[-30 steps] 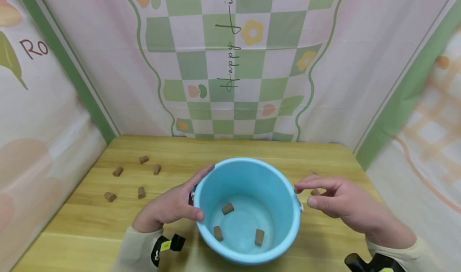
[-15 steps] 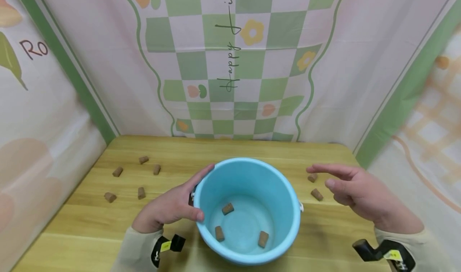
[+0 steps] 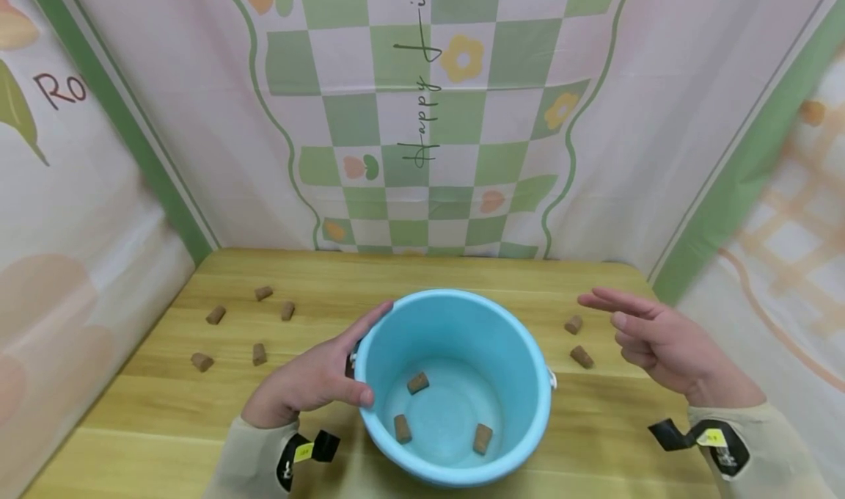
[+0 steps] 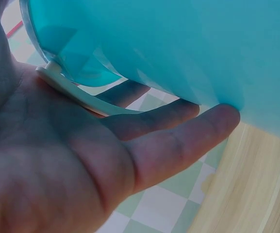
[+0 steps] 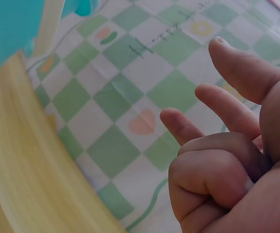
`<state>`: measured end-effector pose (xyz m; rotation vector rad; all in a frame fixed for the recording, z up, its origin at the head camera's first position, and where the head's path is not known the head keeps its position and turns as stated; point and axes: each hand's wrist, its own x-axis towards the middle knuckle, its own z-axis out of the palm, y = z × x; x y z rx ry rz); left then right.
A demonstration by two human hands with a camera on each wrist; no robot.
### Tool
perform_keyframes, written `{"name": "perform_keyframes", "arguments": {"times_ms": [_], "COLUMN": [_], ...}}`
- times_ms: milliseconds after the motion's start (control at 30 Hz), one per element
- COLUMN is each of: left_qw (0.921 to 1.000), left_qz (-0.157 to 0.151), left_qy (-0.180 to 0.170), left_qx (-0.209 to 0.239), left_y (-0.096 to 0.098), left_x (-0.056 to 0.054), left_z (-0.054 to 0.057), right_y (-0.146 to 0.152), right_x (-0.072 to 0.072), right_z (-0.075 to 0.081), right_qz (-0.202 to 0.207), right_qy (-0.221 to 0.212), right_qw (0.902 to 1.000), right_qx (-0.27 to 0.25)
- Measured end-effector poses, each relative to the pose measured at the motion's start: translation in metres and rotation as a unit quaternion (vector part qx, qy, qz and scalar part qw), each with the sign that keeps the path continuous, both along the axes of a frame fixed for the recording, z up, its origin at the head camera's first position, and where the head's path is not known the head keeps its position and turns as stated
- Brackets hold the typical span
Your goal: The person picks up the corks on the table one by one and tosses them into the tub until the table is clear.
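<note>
Green-and-white check cloth: hangs at twelve o'clock as a back wall, printed with flowers, fruit and sideways lettering that begins "Happy"; more printed hangings stand at nine and three.
Worktop: yellowish wood grain, its far edge running along the foot of the cloth.
Blue bucket: upright on the worktop's near half, light and plain, hub of the clock below; a pale handle shows outside it in the left wrist view.
Left hand: at nine o'clock, grasping the bucket, thumb over the rim, fingers spread along the outer wall.
Right hand: at three o'clock, apart from the bucket, released and holding nothing; thumb and two fingers extend toward ten, the other two fold toward the palm.
Black wrist bands: yellow-tagged, one on each pale sleeve.
Corks: short brown cylinders, all lying down; three inside at ten, eight and five, five outside between nine and ten, two between two and three, near the right hand.
</note>
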<state>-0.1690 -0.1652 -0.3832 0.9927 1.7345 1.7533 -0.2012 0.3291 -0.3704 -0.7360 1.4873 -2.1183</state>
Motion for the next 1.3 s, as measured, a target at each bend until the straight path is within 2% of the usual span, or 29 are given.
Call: {"name": "perform_keyframes", "arguments": {"times_ms": [167, 267, 433, 567, 733, 967, 1300], "left_qw": [1.0000, 0.9999, 0.9999, 0.9999, 0.9999, 0.9999, 0.9999], "left_qz": [0.001, 0.002, 0.003, 0.004, 0.002, 0.005, 0.006], "left_qy": [0.007, 0.013, 0.013, 0.012, 0.013, 0.015, 0.015], "left_qx": [0.002, 0.003, 0.002, 0.003, 0.008, -0.002, -0.002], "left_y": [0.001, 0.000, -0.001, -0.001, 0.000, -0.001, -0.002], "left_x": [0.000, 0.000, 0.001, 0.000, 0.000, 0.000, 0.000], "left_z": [-0.001, -0.001, -0.001, -0.001, -0.002, 0.000, -0.001], "right_y": [0.011, 0.017, 0.026, 0.033, 0.041, 0.047, 0.050], "right_x": [-0.008, -0.011, -0.014, -0.015, -0.017, -0.016, -0.015], "right_z": [-0.015, -0.023, -0.038, -0.055, -0.072, -0.087, -0.097], "right_qz": [0.010, 0.007, -0.047, -0.098, -0.130, -0.156, -0.183], "right_qy": [-0.021, -0.029, -0.054, -0.084, -0.124, -0.177, -0.204], "right_qw": [0.9991, 0.9989, 0.9972, 0.9882, 0.9761, 0.9642, 0.9536], "right_qx": [-0.034, -0.037, 0.019, 0.082, 0.123, 0.121, 0.124]}}
